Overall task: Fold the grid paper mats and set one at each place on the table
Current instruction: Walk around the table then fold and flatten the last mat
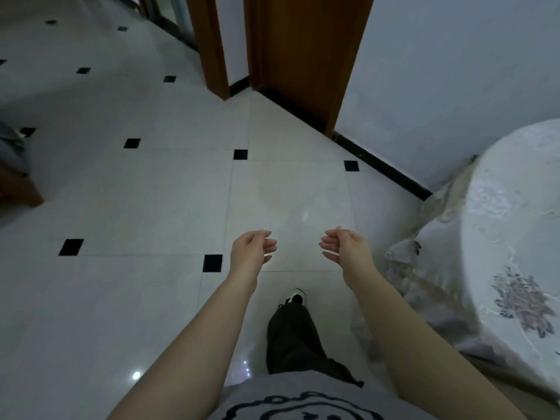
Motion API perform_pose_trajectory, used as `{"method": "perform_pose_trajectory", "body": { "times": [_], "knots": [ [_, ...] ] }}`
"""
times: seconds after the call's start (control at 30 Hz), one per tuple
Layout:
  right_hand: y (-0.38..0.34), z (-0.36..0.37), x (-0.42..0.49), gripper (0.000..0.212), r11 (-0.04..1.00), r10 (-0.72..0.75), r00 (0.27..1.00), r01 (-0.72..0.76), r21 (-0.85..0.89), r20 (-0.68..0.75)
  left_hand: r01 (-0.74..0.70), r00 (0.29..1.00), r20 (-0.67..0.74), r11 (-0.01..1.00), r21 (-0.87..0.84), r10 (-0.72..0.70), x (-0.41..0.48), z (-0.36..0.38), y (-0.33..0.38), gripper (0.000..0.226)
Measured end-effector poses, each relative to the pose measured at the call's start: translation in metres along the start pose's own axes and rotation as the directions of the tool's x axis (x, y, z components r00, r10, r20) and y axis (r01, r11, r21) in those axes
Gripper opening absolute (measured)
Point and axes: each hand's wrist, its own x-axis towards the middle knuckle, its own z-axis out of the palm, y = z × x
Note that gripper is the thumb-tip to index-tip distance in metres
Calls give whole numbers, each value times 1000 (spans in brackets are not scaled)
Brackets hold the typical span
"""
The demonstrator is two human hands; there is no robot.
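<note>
Fingers [268, 248] of the left hand [251, 253]: we are seeing them curling loosely inward, close together, the thumb lying near the tip of the index finger and nothing between them. Fingers [328, 247] of the right hand [348, 248]: we are seeing them bending gently, lying side by side, pointing toward the left hand and gripping nothing. The two hands are hanging in the air at the same height, palms turning toward each other, with a gap of bare floor [151, 192] showing between them. Both bare forearms, left [194, 344] and right [409, 334], are reaching forward from the bottom of the view.

Below the hands we are looking down on a grey printed shirt [288, 398], a dark trouser leg [292, 338] and a black-and-white shoe [296, 296] standing on the pale tiles, which are carrying small black square insets.

The table [515, 222] is standing at the right edge, just beside the right forearm, and its pale embroidered tablecloth [424, 268] is draping down to the floor. We cannot tell from this view where the grid paper mats are lying. Beyond the table a black skirting [385, 168] is running along a light wall [454, 71] to a brown wooden door frame [303, 56].
</note>
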Motion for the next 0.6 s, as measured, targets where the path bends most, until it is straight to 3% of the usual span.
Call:
{"method": "perform_pose_trajectory", "body": {
  "times": [0.33, 0.6],
  "knots": [
    [-99, -16, 135, 29, 983, 12, 983, 22, 181, -185, -53, 986, 167, 988, 142, 29, 130, 125, 103, 20],
    [-148, -61, 197, 29, 960, 34, 934, 67, 270, -355, -118, 934, 356, 965, 234, 28, 179, 235, 155, 21]
  ]
}}
